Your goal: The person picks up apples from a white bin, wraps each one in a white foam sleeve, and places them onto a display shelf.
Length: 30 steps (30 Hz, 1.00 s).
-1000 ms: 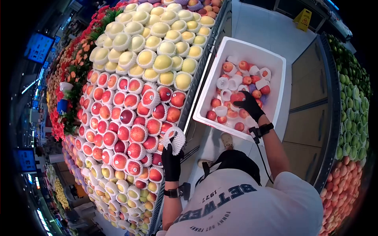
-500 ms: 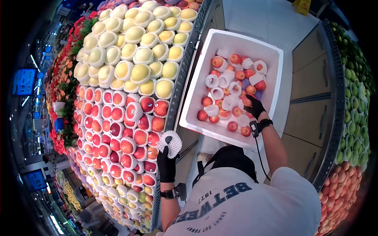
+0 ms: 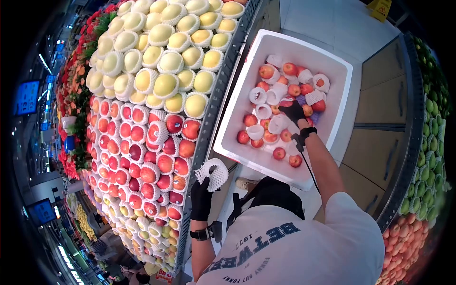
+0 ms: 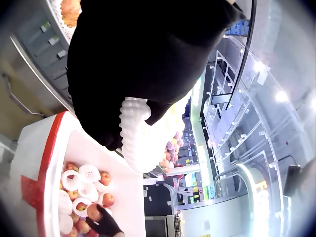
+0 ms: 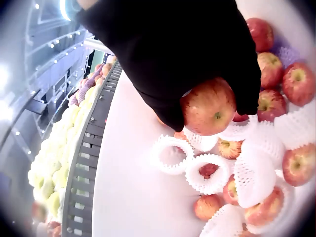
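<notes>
My black-gloved right hand (image 3: pixel 295 113) is over the middle of a white foam box (image 3: pixel 334 111). It grips a red-yellow apple (image 5: pixel 210 106) from above, fingers on one side and thumb on the other. Below that apple lie loose apples (image 5: pixel 207 206) and white foam net sleeves (image 5: pixel 254 177). Out over the edge of the fruit display, my gloved left hand (image 3: pixel 201 202) pinches a white foam net sleeve (image 3: pixel 218 177) by its lower edge. The sleeve's ring stands up from the fingers; in the left wrist view the glove covers part of it.
Left of the box, the tiered display carries red apples in sleeves (image 3: pixel 165 163) and yellow fruit (image 3: pixel 166 84). A dark slatted rail (image 3: pixel 219 78) edges it. On the right are cabinets (image 3: pixel 375 128) below green fruit (image 3: pixel 424 166). A yellow floor sign (image 3: pixel 380 9) stands at the far end.
With an apple in it, my right hand first shifted right inside the box, then back left and farther in. The left hand's sleeve has turned, showing its opening more to the left.
</notes>
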{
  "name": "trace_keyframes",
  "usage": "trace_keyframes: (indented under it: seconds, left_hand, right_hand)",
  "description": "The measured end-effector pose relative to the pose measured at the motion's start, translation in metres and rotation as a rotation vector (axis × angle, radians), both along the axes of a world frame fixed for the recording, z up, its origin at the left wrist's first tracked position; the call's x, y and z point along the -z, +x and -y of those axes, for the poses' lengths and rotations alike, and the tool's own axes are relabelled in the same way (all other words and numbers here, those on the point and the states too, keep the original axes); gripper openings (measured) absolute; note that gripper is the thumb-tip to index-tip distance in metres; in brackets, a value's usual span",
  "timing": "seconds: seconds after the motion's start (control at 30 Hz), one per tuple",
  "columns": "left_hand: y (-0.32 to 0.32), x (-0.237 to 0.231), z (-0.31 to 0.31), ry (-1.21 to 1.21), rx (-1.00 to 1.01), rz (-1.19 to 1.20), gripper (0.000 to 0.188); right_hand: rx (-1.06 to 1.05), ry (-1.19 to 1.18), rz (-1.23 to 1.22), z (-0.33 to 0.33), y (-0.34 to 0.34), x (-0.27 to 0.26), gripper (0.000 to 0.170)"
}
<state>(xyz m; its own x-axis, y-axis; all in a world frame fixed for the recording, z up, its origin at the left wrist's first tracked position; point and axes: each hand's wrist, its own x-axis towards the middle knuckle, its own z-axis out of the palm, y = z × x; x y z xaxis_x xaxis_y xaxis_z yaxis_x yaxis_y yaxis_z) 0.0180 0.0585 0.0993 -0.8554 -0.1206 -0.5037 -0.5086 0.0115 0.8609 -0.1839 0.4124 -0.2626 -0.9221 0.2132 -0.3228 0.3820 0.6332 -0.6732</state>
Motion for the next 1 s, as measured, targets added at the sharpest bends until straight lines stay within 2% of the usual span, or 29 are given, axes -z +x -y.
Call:
trace_keyframes:
  seconds: [0.07,0.13,0.17,0.2,0.23,0.33,0.4,0.43,0.5,0.53,0.6,0.63,0.7,0.77,0.83,0.9,1.0]
  left_hand:
    - [0.003,0.002,0.0,0.051,-0.073,0.038,0.044]
    - [0.006,0.002,0.001,0.039,-0.094,0.054,0.044]
    - [0.006,0.002,0.002,0.001,-0.075,0.051,0.044]
    - [0.007,0.001,0.003,-0.036,-0.055,0.048,0.044]
    - [0.009,0.002,0.004,-0.033,-0.073,0.059,0.043]
    - [0.013,0.007,0.01,-0.015,-0.118,0.084,0.042]
    - [0.014,0.01,0.013,0.007,-0.146,0.093,0.041]
    - [0.016,0.012,0.014,0.033,-0.163,0.097,0.041]
    - [0.018,0.016,0.017,0.086,-0.197,0.102,0.04]
    - [0.018,0.017,0.018,0.097,-0.197,0.103,0.038]
    - [0.019,0.018,0.02,0.118,-0.193,0.104,0.035]
    - [0.021,0.018,0.022,0.035,-0.153,0.086,0.036]
    - [0.023,0.016,0.025,-0.131,-0.07,0.05,0.038]
    - [0.024,0.016,0.031,-0.068,-0.126,0.115,0.041]
    - [0.028,0.018,0.038,-0.038,-0.157,0.153,0.044]
    - [0.034,0.023,0.046,-0.04,-0.158,0.161,0.047]
    - [0.036,0.026,0.052,-0.03,-0.213,0.173,0.046]
  right_hand:
    - [0.018,0.046,0.04,0.014,-0.026,-0.027,0.087]
    - [0.119,0.03,0.162,0.025,-0.049,-0.029,0.093]
    - [0.153,-0.042,0.16,0.028,-0.059,-0.015,0.1]
    - [0.175,0.029,0.192,0.033,-0.072,0.017,0.091]
    - [0.114,0.08,0.205,0.035,-0.081,0.04,0.083]
    - [-0.333,0.327,0.166,0.034,-0.09,0.078,0.071]
    - [-0.534,0.392,0.132,0.034,-0.082,0.062,0.065]
    - [-0.613,0.435,0.069,0.032,-0.077,0.056,0.072]
    - [-0.489,0.325,0.064,0.027,-0.077,0.075,0.085]
    - [-0.285,0.175,0.122,0.031,-0.078,0.089,0.082]
    - [-0.134,0.14,0.164,0.031,-0.085,0.121,0.062]
    - [-0.185,0.255,0.151,0.029,-0.09,0.134,0.05]
    - [-0.168,0.261,0.114,0.028,-0.085,0.128,0.042]
    - [-0.197,0.318,0.064,0.025,-0.079,0.121,0.038]
    - [-0.358,0.458,-0.002,0.023,-0.069,0.093,0.033]
    - [-0.603,0.632,-0.075,0.025,-0.05,0.023,0.028]
    - [-0.653,0.656,-0.318,0.024,-0.03,-0.007,0.015]
